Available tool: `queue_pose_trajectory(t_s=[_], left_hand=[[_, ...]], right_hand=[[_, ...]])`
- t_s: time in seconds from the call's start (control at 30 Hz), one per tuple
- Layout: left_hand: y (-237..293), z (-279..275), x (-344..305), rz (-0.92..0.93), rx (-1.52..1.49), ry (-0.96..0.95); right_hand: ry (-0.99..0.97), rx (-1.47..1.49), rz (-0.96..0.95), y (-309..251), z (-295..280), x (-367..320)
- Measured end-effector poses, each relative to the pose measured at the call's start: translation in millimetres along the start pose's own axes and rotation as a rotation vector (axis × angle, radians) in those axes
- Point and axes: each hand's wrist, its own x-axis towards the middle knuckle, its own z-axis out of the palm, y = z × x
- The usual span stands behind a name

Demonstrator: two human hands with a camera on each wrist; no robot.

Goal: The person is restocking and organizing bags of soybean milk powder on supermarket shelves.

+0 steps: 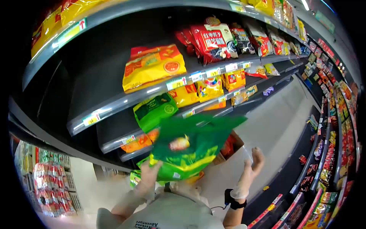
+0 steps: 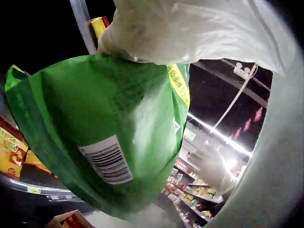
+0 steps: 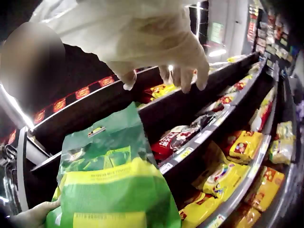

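Note:
A large green bag with a yellow band is held up in front of the shelves. At its lower left edge my left hand, in a thin translucent glove, grips it. In the left wrist view that gloved hand covers the top of the bag, whose face with a white barcode label shows below. My right hand, also gloved, is off to the right, apart from the bag, with fingers extended and nothing in them. The right wrist view shows the bag below the right hand, its cut-out handle slot at the top.
A yellow bag and red packages stand on the middle shelf. Another green bag lies on the shelf below, beside yellow bags. An open cardboard box is behind the held bag. More stocked shelves curve along the right.

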Motion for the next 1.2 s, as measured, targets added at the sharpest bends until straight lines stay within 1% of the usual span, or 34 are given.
queue_pose_trajectory(t_s=[0.03,0.07,0.13,0.17,0.2,0.23,0.27,0.33,0.37,0.47,0.5,0.53,0.6,0.63,0.67,0.7,0.77,0.8,0.83,0.87,0.93,0.97,1.0,1.03,1.07,1.1,1.13,1.17,1.2], left_hand=[[32.0,9.2,-3.2,-0.057,-0.06,0.009],[34.0,15.6,0.2,-0.047,-0.159,0.037],[56.9,29.0,-1.0,-0.112,-0.281,0.06],[61.7,34.6,-1.6,-0.12,-0.273,0.078],[64.7,39.8,-1.2,-0.149,-0.353,0.057],[66.3,43.6,-0.2,-0.177,-0.434,0.035],[65.8,45.8,-0.2,-0.18,-0.429,0.003],[72.2,54.5,0.0,-0.207,-0.484,-0.039],[70.6,57.6,1.5,-0.232,-0.475,-0.035],[66.0,65.0,6.1,-0.252,-0.546,-0.058],[66.2,67.5,8.6,-0.261,-0.544,-0.058],[68.3,70.6,10.1,-0.26,-0.549,-0.058],[68.5,74.3,11.7,-0.265,-0.554,-0.048],[65.6,75.4,13.0,-0.286,-0.525,-0.021],[63.4,76.7,13.9,-0.304,-0.496,0.006],[62.9,79.2,14.2,-0.285,-0.488,0.018],[60.4,78.9,18.6,-0.299,-0.479,0.016],[57.1,78.6,21.3,-0.318,-0.47,0.009],[50.6,77.6,26.3,-0.286,-0.476,-0.015],[48.5,79.0,32.6,-0.284,-0.475,-0.013],[41.3,80.2,46.7,-0.25,-0.428,-0.058],[9.0,74.0,59.7,-0.335,-0.187,0.058],[44.9,85.9,57.4,-0.2,-0.077,-0.077],[64.8,96.8,50.1,-0.133,-0.103,-0.166],[73.9,104.7,45.9,-0.058,-0.127,-0.259],[28.6,109.4,55.1,-0.302,-0.312,-0.154],[-7.1,114.0,56.1,-0.369,-0.552,-0.167],[-10.9,118.1,52.7,-0.358,-0.556,-0.196],[1.1,118.2,47.0,-0.33,-0.509,-0.233]], right_hand=[[-0.139,0.071,0.096,5.6,-1.9,2.2],[-0.276,0.145,0.193,14.1,-2.9,1.8],[-0.488,0.25,0.299,34.3,1.8,-5.9],[-0.569,0.326,0.374,38.3,4.6,-8.2],[-0.642,0.309,0.421,45.7,5.7,-8.0],[-0.676,0.341,0.424,65.2,6.9,-9.1],[-0.708,0.37,0.432,81.6,5.3,-10.6],[-0.752,0.505,0.525,77.1,-0.4,-8.0],[-0.719,0.592,0.557,69.1,0.3,-7.5],[-0.733,0.589,0.629,83.8,-6.9,-2.9],[-0.75,0.519,0.675,67.9,-7.7,2.7],[-0.749,0.515,0.683,71.6,-7.9,4.9],[-0.874,0.344,0.611,77.3,-7.4,9.1],[-0.908,0.35,0.62,74.8,-5.4,11.9],[-0.916,0.351,0.624,73.0,-4.5,12.1],[-0.902,0.32,0.639,71.0,-3.0,12.5],[-0.888,0.292,0.647,66.5,-0.5,13.5],[-0.817,0.28,0.594,64.1,-0.7,12.4],[-0.746,0.269,0.54,60.3,0.3,12.6],[-0.748,0.271,0.54,52.9,1.0,14.8],[-0.599,0.152,0.452,30.7,3.8,21.3],[-0.525,0.127,0.343,23.6,5.2,23.5],[-0.524,0.129,0.342,14.7,4.1,24.4],[-0.527,0.045,0.196,5.2,3.4,26.0],[-0.521,-0.037,0.045,-2.4,4.6,27.9],[-0.534,-0.074,-0.105,-8.1,7.3,25.6],[-0.568,-0.138,-0.32,-3.6,10.6,23.6],[-0.674,-0.234,-0.509,-12.1,13.4,22.2],[-0.78,-0.33,-0.701,-22.4,18.1,20.3]])
